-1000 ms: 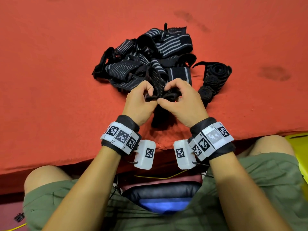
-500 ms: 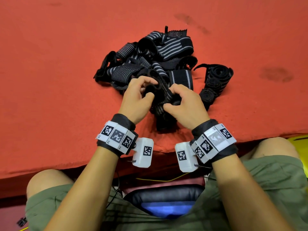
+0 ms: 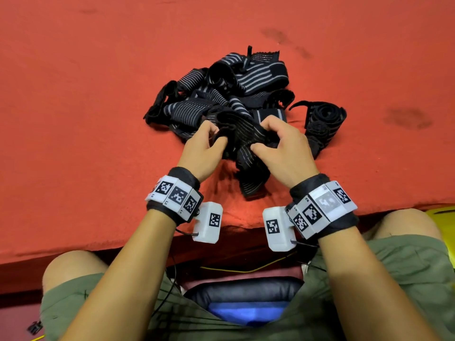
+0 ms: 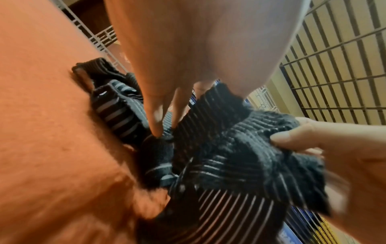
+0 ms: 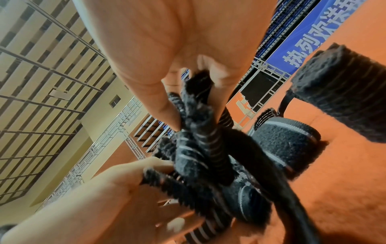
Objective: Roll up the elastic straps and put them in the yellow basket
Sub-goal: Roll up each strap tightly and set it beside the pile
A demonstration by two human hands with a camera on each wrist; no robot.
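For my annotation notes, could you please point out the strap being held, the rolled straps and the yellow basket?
held strap [image 3: 242,141]: head view, striped middle between the hands.
rolled straps [image 3: 325,116]: head view, top coil.
yellow basket [image 3: 443,214]: head view, visible rim corner.

Two hands: left hand [image 3: 202,153], right hand [image 3: 285,153]; one loose-strap pile [image 3: 234,94] (count unclear); one rolled strap [image 3: 322,124]

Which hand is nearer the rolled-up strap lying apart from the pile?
Right. The right hand is just beside the rolled strap; the left hand sits farther away.
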